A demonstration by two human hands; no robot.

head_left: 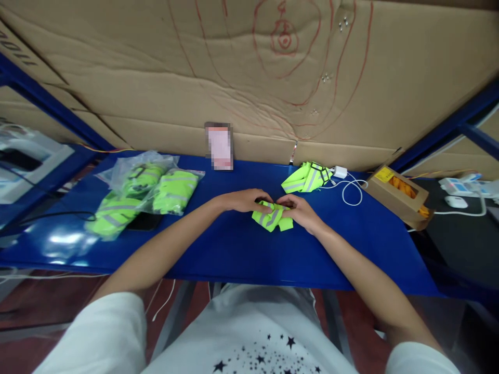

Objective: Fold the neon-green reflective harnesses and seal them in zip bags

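A neon-yellow reflective strap (268, 219) with grey stripes is bunched up over the middle of the blue table. My left hand (249, 200) is closed on its left side, the thumb lying over the fabric. My right hand (302, 212) pinches the strap's right side, and a short end hangs below the fingers. Both hands' fingertips are partly hidden behind the fabric. Beyond my right hand lies another neon reflective strap (307, 177) with black buckles.
Several clear bags of neon straps (175, 191) lie at the left. A phone (220, 148) leans on the cardboard wall (156, 93). To the right are a white charger with cable (340, 172) and an open cardboard box (397, 195) holding orange items. The blue table (241, 254) has a front edge near my body.
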